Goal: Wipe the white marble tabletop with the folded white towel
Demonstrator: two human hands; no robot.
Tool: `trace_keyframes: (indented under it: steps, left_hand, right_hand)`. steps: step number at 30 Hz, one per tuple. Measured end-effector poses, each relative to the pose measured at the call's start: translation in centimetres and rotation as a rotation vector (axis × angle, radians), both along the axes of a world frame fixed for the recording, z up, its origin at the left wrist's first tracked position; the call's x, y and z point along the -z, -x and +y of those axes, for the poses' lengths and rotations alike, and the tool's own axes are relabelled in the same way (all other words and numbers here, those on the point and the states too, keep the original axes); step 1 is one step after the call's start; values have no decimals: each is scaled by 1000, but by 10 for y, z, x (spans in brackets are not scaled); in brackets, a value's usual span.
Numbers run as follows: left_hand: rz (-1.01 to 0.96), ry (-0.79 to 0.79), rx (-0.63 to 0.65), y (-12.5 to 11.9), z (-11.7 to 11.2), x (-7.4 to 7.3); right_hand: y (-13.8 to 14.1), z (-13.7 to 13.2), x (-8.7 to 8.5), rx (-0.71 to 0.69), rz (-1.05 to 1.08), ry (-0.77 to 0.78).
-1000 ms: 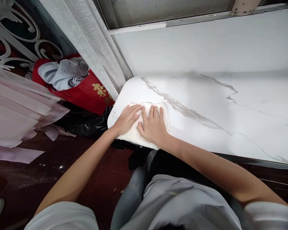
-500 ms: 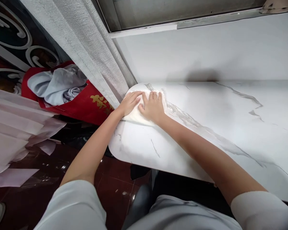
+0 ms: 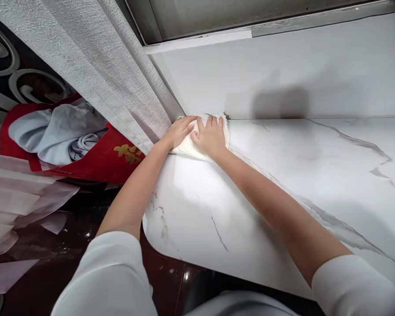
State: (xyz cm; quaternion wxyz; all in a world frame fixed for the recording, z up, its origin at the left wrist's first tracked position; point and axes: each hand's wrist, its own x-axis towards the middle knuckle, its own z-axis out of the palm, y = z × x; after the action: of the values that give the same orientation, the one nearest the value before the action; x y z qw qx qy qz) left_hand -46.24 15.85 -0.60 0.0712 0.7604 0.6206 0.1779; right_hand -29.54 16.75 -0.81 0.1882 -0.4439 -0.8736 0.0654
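Note:
Both palms press a folded white cloth [image 3: 194, 147] flat against the white marble-patterned tabletop [image 3: 191, 197]. The cloth lies at the tabletop's back left corner, against the wall and beside the curtain. My left hand [image 3: 180, 131] rests on its left part, fingers stretched out and pointing right. On its right part lies my right hand [image 3: 210, 137], fingers spread towards the wall and thumb out to the left. The hands are close together, and much of the cloth is hidden beneath them.
A silvery white curtain [image 3: 118, 66] hangs left of the tabletop. Beyond it a red bag [image 3: 98, 169] with a gold print holds pale grey fabric [image 3: 62, 127]. The white wall [image 3: 266, 66] rises behind, under a window frame [image 3: 299, 26]. Below is a dark red tiled floor [image 3: 166, 276].
Both hands and the cloth have shifted back across the tabletop, up to the wall. The view has also moved, so more of the tabletop's front left corner shows.

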Motion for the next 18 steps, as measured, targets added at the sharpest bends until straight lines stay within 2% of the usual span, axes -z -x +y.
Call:
trace_keyframes:
  steps: [4, 8, 18]
  left_hand:
    - [24, 3, 4, -5, -12, -3]
    - [17, 27, 3, -11, -35, -4]
    - [15, 86, -61, -46, -146, -12]
  right_hand:
    - [-3, -9, 1, 1, 27, 8]
    - [-9, -33, -2, 13, -1, 20]
    - [-41, -134, -3, -62, 15, 4]
